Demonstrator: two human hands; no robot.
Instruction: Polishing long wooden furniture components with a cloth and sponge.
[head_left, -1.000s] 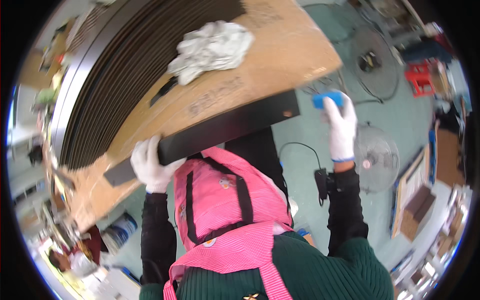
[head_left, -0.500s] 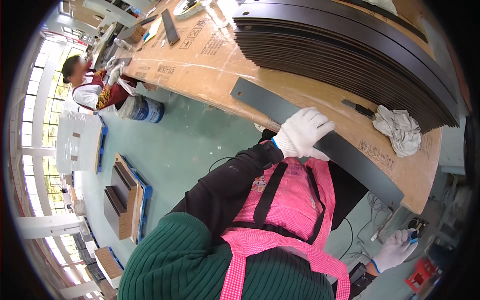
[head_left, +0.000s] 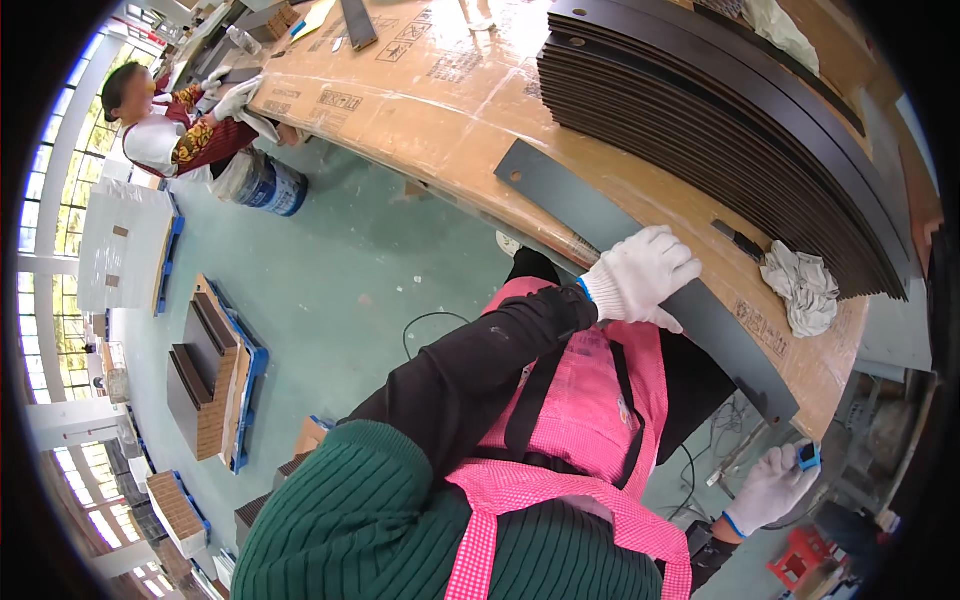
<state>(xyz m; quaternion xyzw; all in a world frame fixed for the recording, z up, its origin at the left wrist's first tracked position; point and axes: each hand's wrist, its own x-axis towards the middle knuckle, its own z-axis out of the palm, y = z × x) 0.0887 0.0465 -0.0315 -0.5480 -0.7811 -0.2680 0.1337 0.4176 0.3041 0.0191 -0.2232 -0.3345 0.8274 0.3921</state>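
A long dark grey panel (head_left: pixel 735 345) with a hole near its far end lies along the table's near edge, its right end sticking out past it. My left hand (head_left: pixel 645 272), in a white knit glove, grips the panel near its middle, fingers over the top and thumb at the near edge. My right hand (head_left: pixel 770 488), gloved too, is closed around a small blue and black block (head_left: pixel 808 456), just off the panel's right end; the block's kind is unclear. Beyond the panel lie a crumpled white cloth (head_left: pixel 800 288) and a slim tool with a dark handle (head_left: pixel 738 240).
A tall stack of dark panels (head_left: pixel 700 140) fills the table's far right. Cardboard covers the table (head_left: pixel 440 110). At the far left another person (head_left: pixel 180 130) in gloves works beside a blue bucket (head_left: pixel 275 185). Loaded pallets (head_left: pixel 215 380), cables and a red stool (head_left: pixel 800 558) occupy the floor.
The view has shifted, so the table and stack sit further right. My left hand keeps its grip on the panel. My right hand with the block has come closer to the panel's right end.
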